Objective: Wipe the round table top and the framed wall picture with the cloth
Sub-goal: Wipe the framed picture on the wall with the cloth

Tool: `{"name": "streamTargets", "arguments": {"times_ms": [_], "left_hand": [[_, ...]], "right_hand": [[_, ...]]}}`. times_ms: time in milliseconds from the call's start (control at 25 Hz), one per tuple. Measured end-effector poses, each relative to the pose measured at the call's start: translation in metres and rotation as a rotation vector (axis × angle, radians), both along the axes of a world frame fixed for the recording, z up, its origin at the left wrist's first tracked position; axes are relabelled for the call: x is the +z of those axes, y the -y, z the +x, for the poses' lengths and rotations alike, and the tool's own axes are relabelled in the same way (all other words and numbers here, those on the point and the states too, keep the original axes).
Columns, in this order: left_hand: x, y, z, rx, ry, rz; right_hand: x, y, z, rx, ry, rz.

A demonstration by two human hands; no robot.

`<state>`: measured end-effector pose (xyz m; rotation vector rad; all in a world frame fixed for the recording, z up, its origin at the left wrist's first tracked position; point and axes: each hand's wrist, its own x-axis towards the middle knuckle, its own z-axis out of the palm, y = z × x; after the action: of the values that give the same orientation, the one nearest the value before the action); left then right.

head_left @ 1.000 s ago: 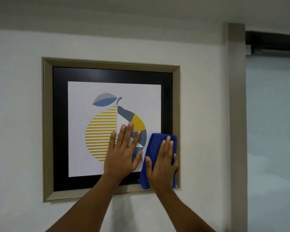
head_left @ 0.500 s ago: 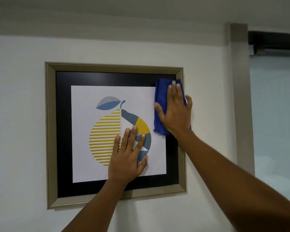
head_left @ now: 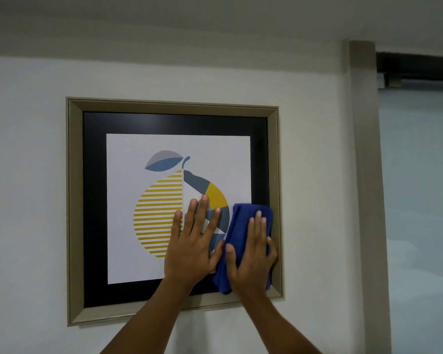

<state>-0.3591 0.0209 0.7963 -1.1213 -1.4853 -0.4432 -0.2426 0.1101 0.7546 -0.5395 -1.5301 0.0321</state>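
Observation:
The framed wall picture (head_left: 74, 200) hangs on a white wall: a beige frame, a black mat and a print of a yellow striped fruit. My left hand (head_left: 192, 246) lies flat on the glass over the print's lower right, fingers spread, holding nothing. My right hand (head_left: 251, 256) presses a folded blue cloth (head_left: 238, 221) flat against the picture's lower right corner, over the black mat and next to the frame's right side. The round table is out of view.
A beige pillar (head_left: 366, 175) runs down the wall right of the picture. Beyond it is a pale glass panel (head_left: 420, 200) under a dark rail (head_left: 417, 66). Bare white wall surrounds the frame.
My right hand carried the cloth up to the picture's upper right corner, then back down the right side to the lower right corner. My left hand stayed flat on the glass.

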Motion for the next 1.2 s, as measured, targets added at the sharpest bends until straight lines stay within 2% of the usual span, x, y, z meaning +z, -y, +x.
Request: {"name": "streamTargets", "arguments": {"times_ms": [160, 360, 560, 640, 800, 880, 960, 1040, 1200], "left_hand": [[-0.002, -0.001, -0.004, -0.003, -0.018, 0.001], [-0.001, 0.002, -0.004, -0.008, -0.012, 0.0], [-0.001, 0.001, -0.003, -0.014, 0.006, 0.002], [-0.001, 0.003, -0.002, -0.024, 0.009, 0.001], [-0.003, 0.001, -0.003, -0.021, 0.009, 0.002], [-0.002, 0.001, -0.004, -0.015, 0.01, 0.013], [-0.002, 0.002, -0.003, -0.007, 0.004, 0.014], [-0.001, 0.003, 0.0, -0.02, -0.002, 0.01], [-0.001, 0.002, -0.003, -0.022, -0.01, 0.01]], "right_hand": [[-0.012, 0.009, -0.008, -0.04, 0.096, 0.001], [-0.028, -0.02, 0.022, -0.246, 0.236, 0.013], [-0.009, -0.03, 0.04, -0.319, 0.336, 0.043], [0.035, -0.03, 0.039, -0.311, 0.305, 0.078], [0.184, -0.037, 0.05, -0.388, 0.257, 0.147], [0.212, -0.038, 0.044, -0.393, 0.241, 0.138], [0.19, -0.037, 0.04, -0.338, 0.229, 0.113], [0.126, -0.031, 0.036, -0.279, 0.21, 0.092], [0.0, -0.021, 0.038, -0.2, 0.292, 0.022]]}}
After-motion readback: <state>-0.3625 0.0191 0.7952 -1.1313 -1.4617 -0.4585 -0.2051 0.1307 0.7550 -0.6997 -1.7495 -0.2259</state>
